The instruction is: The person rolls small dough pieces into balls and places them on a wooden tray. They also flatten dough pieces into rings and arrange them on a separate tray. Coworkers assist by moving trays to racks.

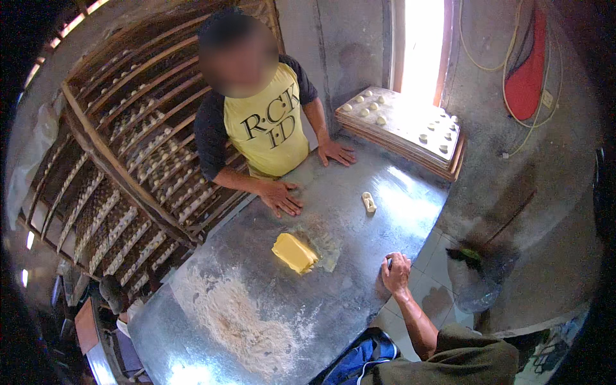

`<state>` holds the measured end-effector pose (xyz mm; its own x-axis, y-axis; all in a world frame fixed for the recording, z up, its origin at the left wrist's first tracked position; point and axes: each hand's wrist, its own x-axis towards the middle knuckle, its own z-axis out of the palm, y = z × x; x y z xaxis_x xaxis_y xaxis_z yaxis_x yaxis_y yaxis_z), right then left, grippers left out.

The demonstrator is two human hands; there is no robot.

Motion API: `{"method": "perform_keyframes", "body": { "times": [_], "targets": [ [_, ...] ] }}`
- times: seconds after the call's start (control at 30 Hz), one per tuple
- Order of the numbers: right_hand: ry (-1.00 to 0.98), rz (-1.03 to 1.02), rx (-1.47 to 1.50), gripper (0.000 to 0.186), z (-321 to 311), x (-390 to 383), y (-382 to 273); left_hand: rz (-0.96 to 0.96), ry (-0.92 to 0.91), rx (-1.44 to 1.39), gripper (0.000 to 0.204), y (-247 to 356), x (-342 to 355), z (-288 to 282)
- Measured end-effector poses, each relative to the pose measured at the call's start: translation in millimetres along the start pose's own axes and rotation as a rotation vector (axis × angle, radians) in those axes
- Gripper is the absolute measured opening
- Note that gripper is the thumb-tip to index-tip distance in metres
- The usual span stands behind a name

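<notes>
The right hand (396, 273) rests at the near edge of the table (346, 301), fingers curled by the rim. A dark spot shows between thumb and forefinger, and I cannot tell whether they pinch something there. The left hand is out of sight, so I can't speak for its grip.

Off to the left of that right hand, in front of the co-worker (269, 160), sits the yellow block (294, 252). Nobody is touching it, and a smeared-looking patch (330, 249) lies right beside it. The co-worker's right hand (282, 197) lies palm down just beyond the block; the co-worker's left hand (336, 151) is flat on the table farther along. Neither is closed on anything.

The block looks soft and greasy to me, so I'd judge it best handled with a broad, even hold; a fingertip pinch would likely dent it. Pale powder (247, 330) is spread nearer, to the left, and a light dusting on the palms should help against sticking. The dough piece (368, 202) lies alone between the right hand and the stacked boards (404, 122); a wide sweep could knock it, so a short, direct reach seems wiser.
</notes>
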<state>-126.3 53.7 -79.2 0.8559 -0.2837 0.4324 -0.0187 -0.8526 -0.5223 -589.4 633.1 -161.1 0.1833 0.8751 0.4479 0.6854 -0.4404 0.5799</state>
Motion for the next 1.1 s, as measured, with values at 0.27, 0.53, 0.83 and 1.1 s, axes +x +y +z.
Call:
{"method": "perform_keyframes", "body": {
  "times": [0.27,0.53,0.83,1.1],
  "targets": [
    [-0.037,-0.013,-0.060,0.016,2,1,-1,-0.031,0.012,0.160,0.028,62,-10,-15],
    [-0.081,0.031,-0.154,0.021,7,2,-5,-0.035,-0.011,0.276,0.028,100,-25,-22],
    [-0.034,0.042,-0.084,0.018,8,0,-3,0.080,-0.099,0.372,0.028,48,-5,-23],
    [0.000,0.002,-0.042,0.017,-4,1,-17,-0.087,0.154,-0.033,0.020,79,-10,-20]
  ]
}}
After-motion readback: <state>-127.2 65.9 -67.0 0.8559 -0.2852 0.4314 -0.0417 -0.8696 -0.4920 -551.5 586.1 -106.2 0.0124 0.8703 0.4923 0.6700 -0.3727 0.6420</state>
